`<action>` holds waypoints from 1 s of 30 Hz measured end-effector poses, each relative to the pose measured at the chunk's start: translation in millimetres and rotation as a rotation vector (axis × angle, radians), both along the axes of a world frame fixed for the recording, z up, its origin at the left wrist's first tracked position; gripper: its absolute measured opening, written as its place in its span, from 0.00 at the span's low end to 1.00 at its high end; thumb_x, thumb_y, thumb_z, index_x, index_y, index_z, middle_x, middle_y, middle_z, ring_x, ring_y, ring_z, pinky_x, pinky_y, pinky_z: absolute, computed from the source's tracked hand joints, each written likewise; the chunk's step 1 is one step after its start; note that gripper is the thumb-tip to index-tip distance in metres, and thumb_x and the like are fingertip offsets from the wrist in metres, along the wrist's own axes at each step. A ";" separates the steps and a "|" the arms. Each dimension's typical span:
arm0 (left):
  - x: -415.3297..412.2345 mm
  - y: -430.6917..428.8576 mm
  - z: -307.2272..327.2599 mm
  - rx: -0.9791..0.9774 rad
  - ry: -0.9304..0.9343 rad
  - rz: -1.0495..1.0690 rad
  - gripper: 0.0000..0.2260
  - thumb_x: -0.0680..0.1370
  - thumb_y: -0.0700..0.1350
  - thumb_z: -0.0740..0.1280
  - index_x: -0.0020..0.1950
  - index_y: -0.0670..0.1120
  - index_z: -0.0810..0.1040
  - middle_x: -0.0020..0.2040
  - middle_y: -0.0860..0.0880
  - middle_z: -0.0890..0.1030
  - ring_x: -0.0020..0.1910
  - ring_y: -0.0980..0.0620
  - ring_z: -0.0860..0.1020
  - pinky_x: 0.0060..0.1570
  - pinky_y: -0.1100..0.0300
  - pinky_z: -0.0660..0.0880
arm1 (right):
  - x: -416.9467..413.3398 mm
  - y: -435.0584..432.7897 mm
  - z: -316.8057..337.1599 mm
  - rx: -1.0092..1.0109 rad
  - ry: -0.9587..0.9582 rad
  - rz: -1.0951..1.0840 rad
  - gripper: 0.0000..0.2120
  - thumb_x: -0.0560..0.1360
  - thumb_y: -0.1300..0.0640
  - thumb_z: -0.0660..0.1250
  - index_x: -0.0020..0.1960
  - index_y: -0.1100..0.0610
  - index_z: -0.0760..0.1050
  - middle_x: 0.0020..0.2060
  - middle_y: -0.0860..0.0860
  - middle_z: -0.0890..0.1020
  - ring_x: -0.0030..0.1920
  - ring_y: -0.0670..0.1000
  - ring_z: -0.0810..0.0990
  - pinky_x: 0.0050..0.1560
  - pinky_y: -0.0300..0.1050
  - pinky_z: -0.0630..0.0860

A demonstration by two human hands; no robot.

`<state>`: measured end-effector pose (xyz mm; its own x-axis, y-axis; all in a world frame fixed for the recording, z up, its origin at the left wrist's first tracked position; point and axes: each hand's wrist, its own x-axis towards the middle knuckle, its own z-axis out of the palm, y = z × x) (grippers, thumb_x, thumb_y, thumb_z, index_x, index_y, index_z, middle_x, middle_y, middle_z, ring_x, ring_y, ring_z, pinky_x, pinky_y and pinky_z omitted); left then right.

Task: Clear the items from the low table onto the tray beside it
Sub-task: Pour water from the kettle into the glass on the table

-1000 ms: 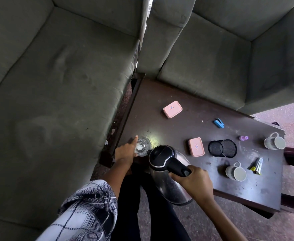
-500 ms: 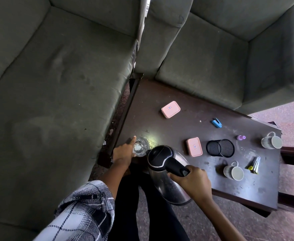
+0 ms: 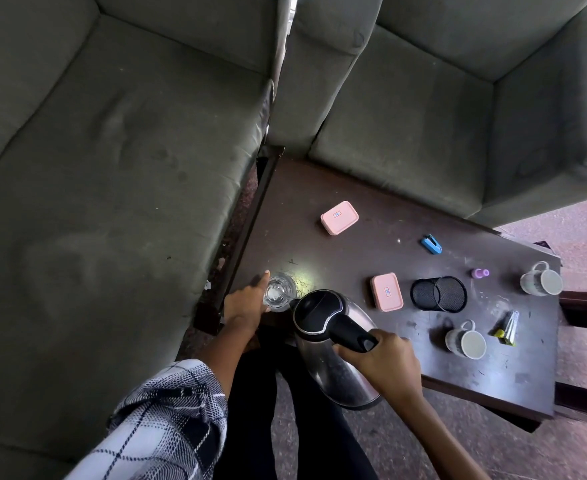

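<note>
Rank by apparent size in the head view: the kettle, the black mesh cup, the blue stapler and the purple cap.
1. kettle, though it is nearest the camera, which enlarges it
2. black mesh cup
3. blue stapler
4. purple cap, only slightly smaller than the stapler

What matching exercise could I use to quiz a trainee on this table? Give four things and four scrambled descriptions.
Things:
1 kettle
2 glass
3 mesh pen holder
4 blue stapler

Descriptions:
A lying on its side
B held by its handle in the right hand
C touched by the left hand
D lying alone near the armchair

Pairs: 1-B, 2-C, 3-A, 4-D
</note>
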<state>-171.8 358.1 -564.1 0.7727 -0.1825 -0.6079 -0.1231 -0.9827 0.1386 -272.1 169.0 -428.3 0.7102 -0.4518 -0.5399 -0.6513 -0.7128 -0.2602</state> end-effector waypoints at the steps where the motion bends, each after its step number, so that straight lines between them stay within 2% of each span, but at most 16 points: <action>1: -0.3 -0.2 0.1 0.002 -0.002 -0.001 0.32 0.77 0.50 0.65 0.76 0.56 0.51 0.58 0.44 0.80 0.55 0.45 0.80 0.50 0.56 0.74 | -0.2 -0.1 0.0 0.000 -0.001 0.003 0.22 0.60 0.37 0.73 0.28 0.51 0.66 0.25 0.44 0.72 0.33 0.53 0.74 0.35 0.40 0.67; 18: -0.3 -2.2 -2.3 0.012 -0.007 0.004 0.32 0.77 0.50 0.65 0.76 0.56 0.51 0.57 0.44 0.80 0.54 0.45 0.80 0.48 0.56 0.74 | -1.9 -5.3 -0.8 0.009 -0.014 0.018 0.22 0.60 0.37 0.73 0.28 0.51 0.66 0.27 0.46 0.74 0.34 0.53 0.75 0.35 0.40 0.67; 23: 0.7 -2.0 -5.1 0.011 0.020 0.021 0.33 0.76 0.50 0.66 0.76 0.57 0.51 0.58 0.44 0.80 0.55 0.44 0.80 0.50 0.56 0.74 | -1.3 -6.7 -1.0 -0.005 -0.024 0.030 0.21 0.60 0.36 0.73 0.32 0.53 0.71 0.29 0.49 0.76 0.35 0.53 0.75 0.36 0.40 0.68; 30: 0.5 -2.6 -5.5 0.012 0.013 0.023 0.33 0.77 0.49 0.65 0.76 0.57 0.50 0.57 0.44 0.80 0.55 0.45 0.80 0.49 0.56 0.74 | -2.9 -9.3 -2.5 0.004 -0.023 0.027 0.22 0.59 0.36 0.72 0.29 0.52 0.68 0.29 0.49 0.76 0.36 0.54 0.78 0.35 0.41 0.69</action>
<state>-171.4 355.4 -569.6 0.7687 -0.1578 -0.6198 -0.0990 -0.9868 0.1285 -274.9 159.7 -430.8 0.7348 -0.4300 -0.5246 -0.6252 -0.7294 -0.2778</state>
